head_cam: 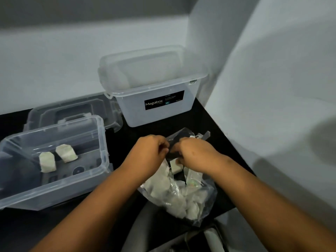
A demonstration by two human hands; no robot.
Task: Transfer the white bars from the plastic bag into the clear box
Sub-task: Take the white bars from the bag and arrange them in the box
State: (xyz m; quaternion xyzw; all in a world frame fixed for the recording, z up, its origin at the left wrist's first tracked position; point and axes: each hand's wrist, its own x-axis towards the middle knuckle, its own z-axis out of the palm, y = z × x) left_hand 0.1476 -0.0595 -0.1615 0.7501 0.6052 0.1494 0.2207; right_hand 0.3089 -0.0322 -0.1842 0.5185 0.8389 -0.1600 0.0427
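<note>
Plastic bag (179, 197) sits on the black tabletop (127, 224) at centre right, crumpled, mouth facing up toward the hands, several white bars (163, 188) bunched inside its lower part. One more white bar (176, 166) shows at the bag mouth, just under the right hand.

Left hand (151, 153) has its fingers curled, pinching the bag's upper edge. Right hand (195, 154) also curled at the bag's opening, fingers down on the film by the exposed bar; cannot tell whether it grips the bar or only the plastic. The two hands are near each other, knuckles almost meeting over the bag mouth.

Clear box (98, 142) stands to the left of the bag, open, two white bars in it (47, 161) side by side, a little apart, both on the box floor. A clear lid (72, 110) lies flat behind that box. A taller translucent bin (158, 106) with a black "Megabox" label stands behind the bag, its own lid propped inside it against the wall (54, 51). Grey wall also runs along the right side.
</note>
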